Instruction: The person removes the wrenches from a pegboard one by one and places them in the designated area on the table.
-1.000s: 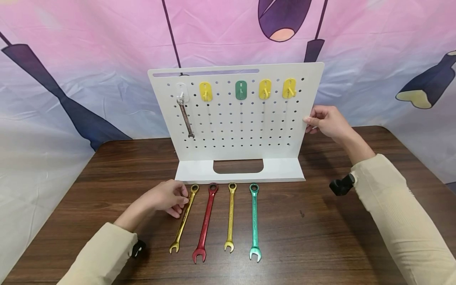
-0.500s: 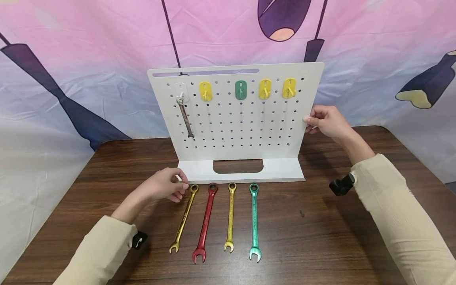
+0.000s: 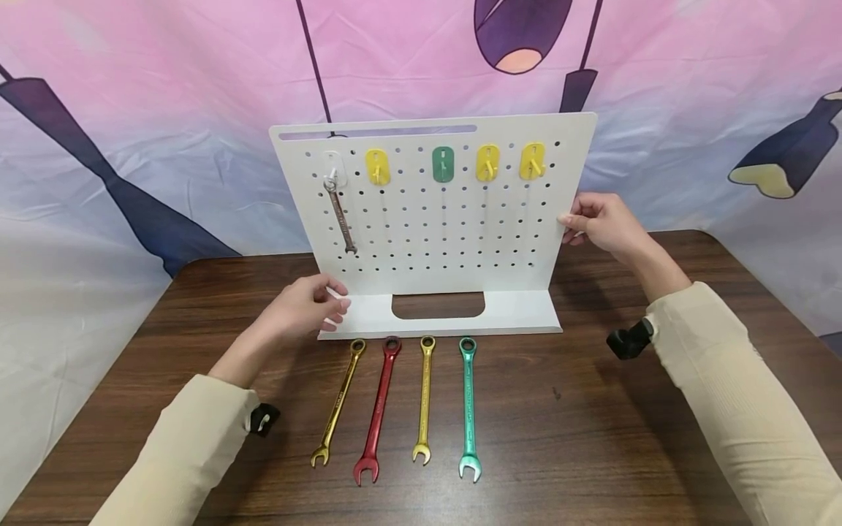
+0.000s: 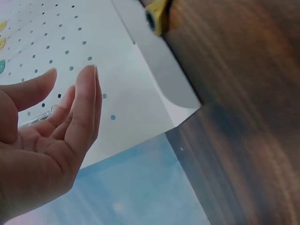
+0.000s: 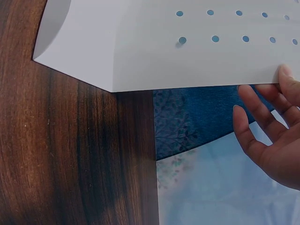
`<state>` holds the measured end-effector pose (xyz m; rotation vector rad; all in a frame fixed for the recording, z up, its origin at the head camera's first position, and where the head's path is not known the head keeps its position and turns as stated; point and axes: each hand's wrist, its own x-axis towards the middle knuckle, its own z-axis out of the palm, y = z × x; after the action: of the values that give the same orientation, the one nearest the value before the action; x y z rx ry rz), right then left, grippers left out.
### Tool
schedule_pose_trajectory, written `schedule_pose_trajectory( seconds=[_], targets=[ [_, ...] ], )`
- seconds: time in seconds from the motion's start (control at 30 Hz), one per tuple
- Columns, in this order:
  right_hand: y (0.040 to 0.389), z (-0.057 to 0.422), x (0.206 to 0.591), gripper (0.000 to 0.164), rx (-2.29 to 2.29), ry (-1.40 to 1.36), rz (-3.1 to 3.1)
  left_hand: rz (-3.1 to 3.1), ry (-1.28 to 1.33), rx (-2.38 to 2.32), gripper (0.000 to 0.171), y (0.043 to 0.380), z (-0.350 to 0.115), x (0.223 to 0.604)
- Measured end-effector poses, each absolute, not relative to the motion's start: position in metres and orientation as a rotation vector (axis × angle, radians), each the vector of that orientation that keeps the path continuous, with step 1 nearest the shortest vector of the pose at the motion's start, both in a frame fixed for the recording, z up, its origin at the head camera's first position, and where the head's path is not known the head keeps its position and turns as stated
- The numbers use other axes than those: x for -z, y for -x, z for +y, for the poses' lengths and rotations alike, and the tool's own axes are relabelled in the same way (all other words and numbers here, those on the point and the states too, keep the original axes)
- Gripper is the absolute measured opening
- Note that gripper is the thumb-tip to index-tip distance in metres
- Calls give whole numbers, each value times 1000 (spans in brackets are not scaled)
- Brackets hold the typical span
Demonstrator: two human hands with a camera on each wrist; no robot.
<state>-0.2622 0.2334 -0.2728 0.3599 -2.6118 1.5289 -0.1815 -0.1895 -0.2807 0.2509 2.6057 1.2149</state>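
Observation:
A white pegboard [image 3: 454, 281] stands upright on its base, and my right hand [image 3: 605, 223] pinches its right edge between thumb and fingers. In the right wrist view the thumb [image 5: 288, 82] lies on the front of the board. My left hand [image 3: 304, 308] hovers by the board's lower left corner, its fingers loosely bent and holding nothing. A silver combination wrench [image 3: 341, 223] hangs from the clear hook [image 3: 335, 169] at the upper left. In front of the base lie a gold wrench [image 3: 338, 402], a red wrench [image 3: 378, 409], a yellow wrench [image 3: 425, 402] and a green wrench [image 3: 469, 409].
Along the board's top row are a yellow hook [image 3: 377, 167], a green hook [image 3: 444, 165], another yellow hook [image 3: 487, 164] and a third yellow hook [image 3: 532, 161]. A dark wooden table [image 3: 559, 438] carries everything. A printed cloth [image 3: 408, 58] hangs behind it.
My left hand has moved up and away from the gold wrench, to beside the board's lower left corner. The right hand keeps its grip on the board's edge. The wrenches have not moved.

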Motion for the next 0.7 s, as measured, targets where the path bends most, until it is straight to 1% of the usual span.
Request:
schedule_pose_trajectory(
  seconds=[0.13,0.33,0.53,0.7],
  targets=[
    [263,233,273,24,-1538,-368,-2605,2622,-198,-1291,35,189,-187,274],
    [263,233,272,24,-1537,-374,-2604,2627,-113,-1372,39,201,-186,265],
    [263,233,273,24,-1537,-373,-2606,2649,-120,-1461,41,207,-182,257],
    [263,234,273,24,-1535,-366,-2611,2672,-130,-1514,46,210,-179,249]
  ],
)
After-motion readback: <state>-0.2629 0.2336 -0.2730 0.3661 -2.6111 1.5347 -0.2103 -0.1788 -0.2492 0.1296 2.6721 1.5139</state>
